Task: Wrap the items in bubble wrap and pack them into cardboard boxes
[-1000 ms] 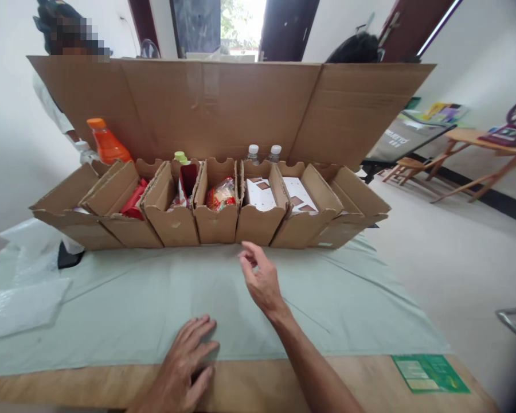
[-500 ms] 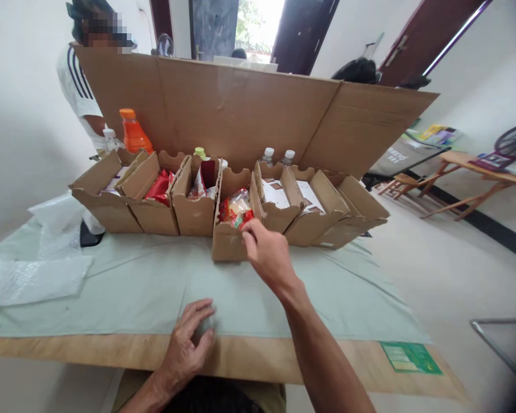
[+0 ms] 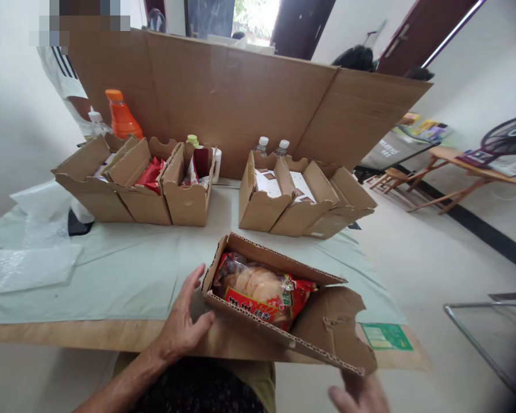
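A long open cardboard box (image 3: 327, 335) lies tilted near the table's front edge, close to me. Inside it sits a clear-and-red snack packet (image 3: 260, 289) of pale round biscuits. My left hand (image 3: 183, 324) presses its spread fingers and thumb against the box's near left end. My right hand (image 3: 359, 393) is under the box's right end at the bottom of the picture; only part of it shows, and the fingers there look curled under the cardboard.
Two groups of open cardboard boxes (image 3: 187, 198) (image 3: 258, 209) stand on the pale green cloth (image 3: 112, 269) with a gap between them. Behind rise a tall cardboard sheet (image 3: 241, 97), an orange bottle (image 3: 120, 117) and small water bottles (image 3: 272, 146). A person in white (image 3: 62, 74) stands back left.
My right hand took the snack box out of the row and brought it to the table's front edge. My left hand lifted off the table and went to the box's left end.
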